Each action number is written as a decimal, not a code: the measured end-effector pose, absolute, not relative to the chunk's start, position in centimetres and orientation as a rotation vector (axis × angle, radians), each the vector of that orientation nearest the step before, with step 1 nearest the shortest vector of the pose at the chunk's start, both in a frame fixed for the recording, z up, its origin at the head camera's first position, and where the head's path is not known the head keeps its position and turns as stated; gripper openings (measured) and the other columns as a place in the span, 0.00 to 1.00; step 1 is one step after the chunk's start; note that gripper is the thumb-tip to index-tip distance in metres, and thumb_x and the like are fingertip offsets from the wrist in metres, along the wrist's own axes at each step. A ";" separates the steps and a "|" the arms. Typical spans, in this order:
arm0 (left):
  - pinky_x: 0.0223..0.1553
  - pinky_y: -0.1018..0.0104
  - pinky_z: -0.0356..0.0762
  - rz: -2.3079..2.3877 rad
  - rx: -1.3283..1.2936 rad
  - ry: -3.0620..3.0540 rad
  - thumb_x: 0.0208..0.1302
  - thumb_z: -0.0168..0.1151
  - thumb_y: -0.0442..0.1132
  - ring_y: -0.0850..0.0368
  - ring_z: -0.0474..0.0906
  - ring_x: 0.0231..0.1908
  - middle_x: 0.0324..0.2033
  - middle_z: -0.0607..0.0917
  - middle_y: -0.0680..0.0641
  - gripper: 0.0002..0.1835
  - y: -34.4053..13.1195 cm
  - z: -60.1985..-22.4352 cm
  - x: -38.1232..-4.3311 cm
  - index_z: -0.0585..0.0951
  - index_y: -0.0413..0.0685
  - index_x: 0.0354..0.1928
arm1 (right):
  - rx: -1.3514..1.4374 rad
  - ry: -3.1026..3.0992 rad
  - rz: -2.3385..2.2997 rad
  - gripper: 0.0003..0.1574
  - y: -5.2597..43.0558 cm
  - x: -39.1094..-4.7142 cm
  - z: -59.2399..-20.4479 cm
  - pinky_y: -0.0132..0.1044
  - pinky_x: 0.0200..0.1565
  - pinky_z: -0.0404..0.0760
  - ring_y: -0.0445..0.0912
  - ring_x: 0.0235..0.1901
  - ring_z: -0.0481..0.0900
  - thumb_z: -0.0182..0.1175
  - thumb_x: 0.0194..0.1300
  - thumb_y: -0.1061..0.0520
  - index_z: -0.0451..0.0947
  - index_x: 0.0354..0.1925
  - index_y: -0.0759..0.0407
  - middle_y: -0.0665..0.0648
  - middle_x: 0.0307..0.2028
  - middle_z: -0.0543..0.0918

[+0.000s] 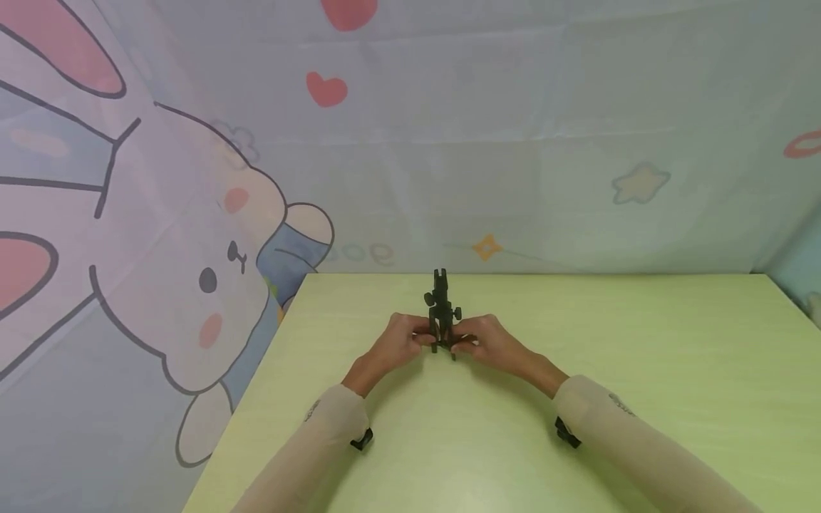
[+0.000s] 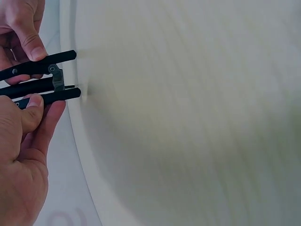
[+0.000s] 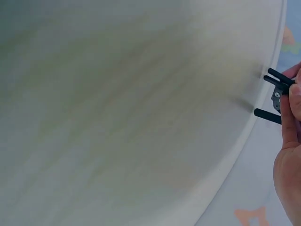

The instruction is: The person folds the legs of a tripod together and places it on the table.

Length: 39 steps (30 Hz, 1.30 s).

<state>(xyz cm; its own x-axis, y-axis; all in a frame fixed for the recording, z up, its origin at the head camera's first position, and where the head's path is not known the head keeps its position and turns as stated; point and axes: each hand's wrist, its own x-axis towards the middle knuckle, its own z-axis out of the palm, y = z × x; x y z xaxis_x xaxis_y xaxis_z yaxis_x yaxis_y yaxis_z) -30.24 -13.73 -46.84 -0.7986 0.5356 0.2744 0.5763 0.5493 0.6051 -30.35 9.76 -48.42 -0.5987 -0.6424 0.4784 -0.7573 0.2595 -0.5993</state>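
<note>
A small black tripod (image 1: 440, 293) stands upright between the two hands in the head view, its knobs sticking out at the sides. My left hand (image 1: 399, 343) pinches one leg between thumb and fingers. On the other side, my right hand (image 1: 492, 343) pinches another leg. The left wrist view shows the legs (image 2: 66, 95) spread slightly apart, with a hinged metal brace (image 2: 57, 76) between them. In the right wrist view the leg tips (image 3: 265, 115) reach close to the tabletop, and the upper part of the tripod is out of frame.
The pale yellow-green table (image 1: 628, 342) extends to both sides and in front of the hands. Behind it hangs a cloth backdrop (image 1: 513, 92) printed with a rabbit, hearts and stars. Beige sleeves (image 1: 301, 449) cover both forearms, with dark devices (image 1: 567, 432) at the wrists.
</note>
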 end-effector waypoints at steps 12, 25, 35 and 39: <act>0.40 0.69 0.83 -1.057 -0.960 -2.727 0.67 0.68 0.25 0.61 0.86 0.39 0.40 0.92 0.48 0.11 -13.6 -46.7 -30.5 0.91 0.43 0.46 | 1.251 -2.433 1.222 0.13 9.4 -30.6 -48.2 0.34 0.44 0.88 0.53 0.42 0.90 0.70 0.62 0.74 0.87 0.46 0.68 0.62 0.42 0.90; 0.40 0.66 0.86 -1.070 -0.917 -2.755 0.69 0.67 0.28 0.53 0.89 0.41 0.41 0.91 0.42 0.10 -13.2 -46.9 -29.6 0.85 0.37 0.51 | 1.233 -2.496 1.265 0.08 9.9 -31.1 -48.1 0.38 0.47 0.87 0.52 0.44 0.90 0.69 0.64 0.72 0.88 0.43 0.66 0.58 0.40 0.91; 0.34 0.69 0.79 -0.942 -0.981 -2.723 0.68 0.67 0.26 0.61 0.81 0.32 0.39 0.91 0.46 0.11 -13.2 -46.8 -29.8 0.86 0.40 0.51 | 1.447 -2.373 1.230 0.05 9.9 -31.6 -48.3 0.39 0.42 0.88 0.46 0.38 0.88 0.73 0.61 0.68 0.88 0.37 0.65 0.55 0.36 0.91; 0.36 0.68 0.81 -0.959 -0.998 -2.746 0.68 0.66 0.25 0.60 0.83 0.35 0.39 0.91 0.45 0.11 -13.3 -46.6 -29.9 0.87 0.39 0.51 | 1.428 -2.369 1.186 0.07 9.8 -31.5 -48.5 0.41 0.45 0.88 0.50 0.41 0.90 0.73 0.62 0.69 0.89 0.40 0.66 0.57 0.39 0.91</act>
